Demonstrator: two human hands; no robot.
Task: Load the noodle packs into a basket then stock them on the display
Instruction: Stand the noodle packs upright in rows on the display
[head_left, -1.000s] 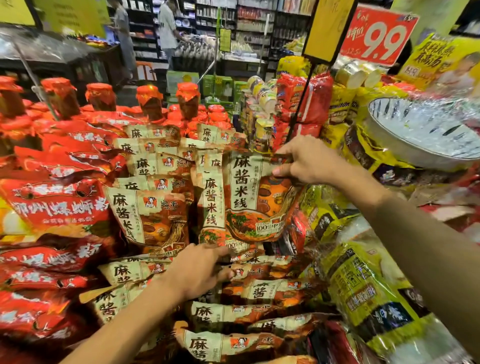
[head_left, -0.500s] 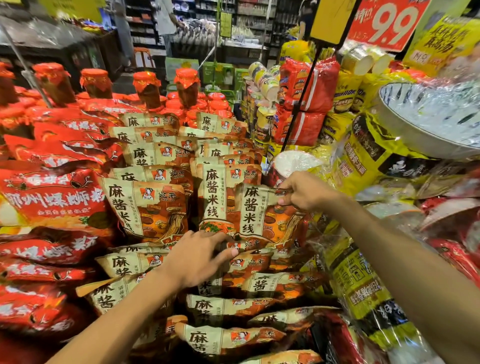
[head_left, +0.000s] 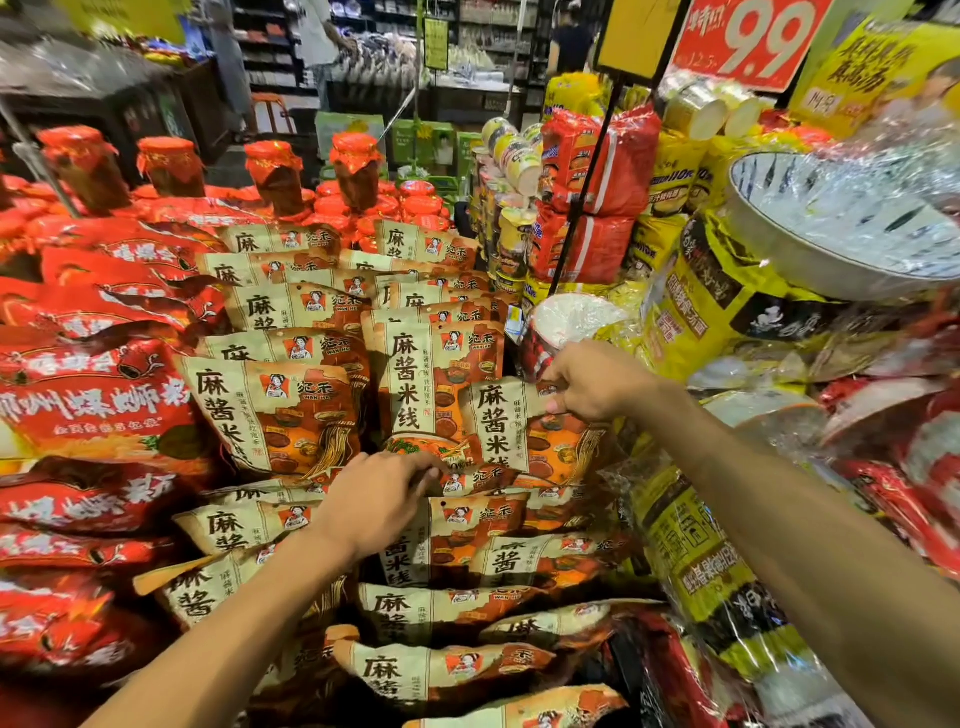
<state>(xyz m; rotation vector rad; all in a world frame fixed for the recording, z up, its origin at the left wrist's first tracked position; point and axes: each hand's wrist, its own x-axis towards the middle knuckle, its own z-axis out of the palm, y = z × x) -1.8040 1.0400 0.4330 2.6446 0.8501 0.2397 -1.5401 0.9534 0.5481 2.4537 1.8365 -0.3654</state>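
Beige and orange noodle packs (head_left: 291, 410) fill the middle of the display in overlapping rows. My right hand (head_left: 597, 382) pinches the top right corner of one upright noodle pack (head_left: 509, 431) at the right end of a row. My left hand (head_left: 379, 501) lies lower down on the flat packs in front, its fingertips pinching the top edge of a pack (head_left: 467, 480) just below the held one. No basket is in view.
Red noodle bags (head_left: 88, 405) crowd the left side, with red-capped jars (head_left: 166, 166) behind them. Yellow packs (head_left: 696, 551) and a wrapped bowl (head_left: 841, 228) press in on the right. A black sign pole (head_left: 587, 197) rises behind the packs under a 9.9 price sign (head_left: 753, 41). People stand in the far aisle.
My right hand has brought its pack down and to the right, setting it upright in the row. My left hand stayed on the lower packs, its fingers closing on a pack edge.
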